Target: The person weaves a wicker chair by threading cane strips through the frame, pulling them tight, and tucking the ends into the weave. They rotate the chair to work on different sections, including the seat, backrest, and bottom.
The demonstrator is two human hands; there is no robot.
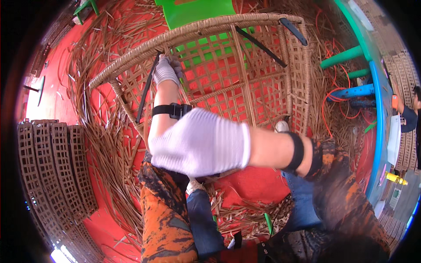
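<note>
A large panel of woven brown strips (267,87) with a thick wrapped rim leans in front of me, its open lattice showing the red floor behind. Dark flat bars (262,46) run slantwise at its rim and corners. My left hand (167,71), in a white knit glove, is closed at the panel's far rim, beside one of these dark bars. My right hand (199,142), also gloved, is smeared by motion and crosses over my left forearm. Its fingers are turned away from view, so whatever they hold is hidden.
A green plastic chair (197,12) stands behind the panel. Loose brown strips (105,153) litter the red floor. Stacked woven panels (52,162) stand at left. On the right are a blue and green frame (375,118), orange cord (323,120) and a yellow-handled tool (396,178).
</note>
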